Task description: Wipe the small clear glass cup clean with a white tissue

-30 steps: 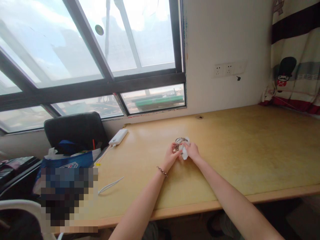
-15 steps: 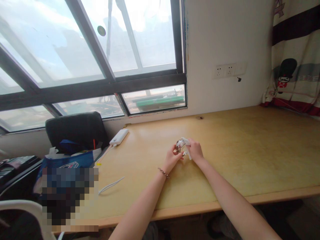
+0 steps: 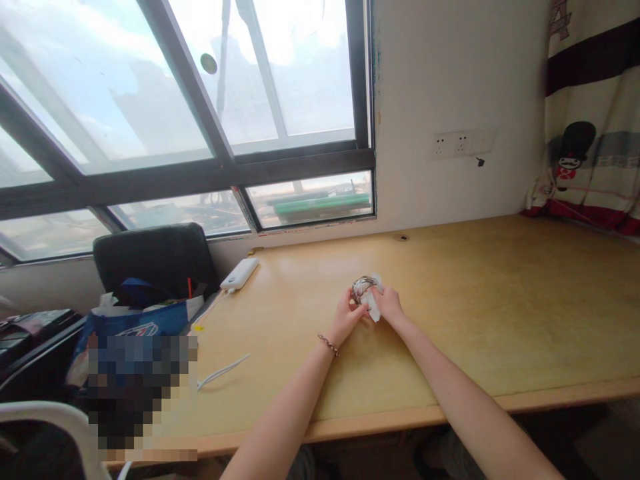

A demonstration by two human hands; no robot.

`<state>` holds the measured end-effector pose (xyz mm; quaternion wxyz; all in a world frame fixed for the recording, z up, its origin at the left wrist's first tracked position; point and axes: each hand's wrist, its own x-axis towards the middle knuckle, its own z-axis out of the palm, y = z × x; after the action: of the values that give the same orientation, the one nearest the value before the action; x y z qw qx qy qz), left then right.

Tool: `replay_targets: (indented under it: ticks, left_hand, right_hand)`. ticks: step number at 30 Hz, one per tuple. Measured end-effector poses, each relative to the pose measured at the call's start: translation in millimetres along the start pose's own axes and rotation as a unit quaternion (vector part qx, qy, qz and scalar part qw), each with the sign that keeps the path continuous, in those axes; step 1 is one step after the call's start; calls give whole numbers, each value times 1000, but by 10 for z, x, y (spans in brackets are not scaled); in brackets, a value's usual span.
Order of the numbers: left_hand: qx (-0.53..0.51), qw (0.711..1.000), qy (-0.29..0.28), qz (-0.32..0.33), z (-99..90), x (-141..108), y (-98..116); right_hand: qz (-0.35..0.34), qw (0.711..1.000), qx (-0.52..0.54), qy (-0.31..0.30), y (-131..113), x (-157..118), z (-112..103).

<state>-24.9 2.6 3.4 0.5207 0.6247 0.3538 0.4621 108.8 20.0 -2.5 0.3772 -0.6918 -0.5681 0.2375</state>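
Head view: two bare forearms reach in from the bottom edge over a yellowish wooden table (image 3: 500, 307), their hands close together near its middle.
Shiny round object: a silvery, dark-banded, curved object (image 3: 362, 285) sits between the hands, over the middle of the table; whether it touches the tabletop I cannot tell, and it is too small to name surely.
Left hand: the left hand (image 3: 346, 319) curls around the near left side of the object, fingers and thumb closed on it.
Right hand: the right hand (image 3: 391, 307) pinches a crumpled white tissue (image 3: 374, 311) against the object's right side; the exact place of each fingertip is too small to make out.
Left wrist: a beaded-looking bracelet (image 3: 328, 345).
Left of the hands: a white power bank (image 3: 241, 274) lies near the table's left edge with a cable plugged in; nearer the person lies a loose white cord (image 3: 224, 371).
Beyond the table's left edge: a black chair (image 3: 153, 257) holding a blue bag (image 3: 137, 317), partly masked by pixel blocks.
Behind: a dark-framed window (image 3: 300, 157), wall sockets (image 3: 452, 143) and, far right, a patterned curtain (image 3: 590, 107).
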Motion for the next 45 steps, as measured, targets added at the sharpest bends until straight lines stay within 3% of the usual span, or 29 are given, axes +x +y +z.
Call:
replay_targets:
  ticks: [7, 11, 17, 20, 23, 25, 28, 30, 36, 39, 45]
  left_hand:
    - [39, 998, 39, 5, -16, -22, 79]
    - [20, 998, 59, 24, -7, -26, 49]
    - [0, 999, 52, 15, 5, -59, 24]
    - [-24, 999, 38, 22, 15, -53, 27]
    - [-44, 998, 37, 23, 22, -27, 22]
    - [-44, 998, 34, 18, 19, -9, 17]
    - [-26, 999, 22, -1, 9, 4, 26]
    - [-12, 1000, 23, -8, 2, 4, 45]
    - [28, 998, 57, 10, -21, -4, 84]
    - [13, 999, 48, -8, -37, 9, 59]
    - [-69, 997, 7, -46, -53, 12, 15]
  right_hand:
    - [-119, 977, -173, 32, -65, -142, -122]
    - [-145, 971, -185, 50, -94, -176, -159]
    - [-124, 992, -3, 28, -38, -74, -77]
    - [-54, 992, 113, -24, -3, -29, 8]
    - [22, 972, 221, -77, 10, -27, 85]
    - [47, 967, 239, -79, 7, -35, 108]
    - [51, 991, 120, -30, -9, -40, 78]
    - [17, 1000, 7, 9, -27, -49, 20]
    - [-86, 973, -205, 61, -95, -144, -139]
    - [-109, 971, -198, 82, -107, -174, -147]
    - [-142, 980, -73, 116, -89, -162, -110]
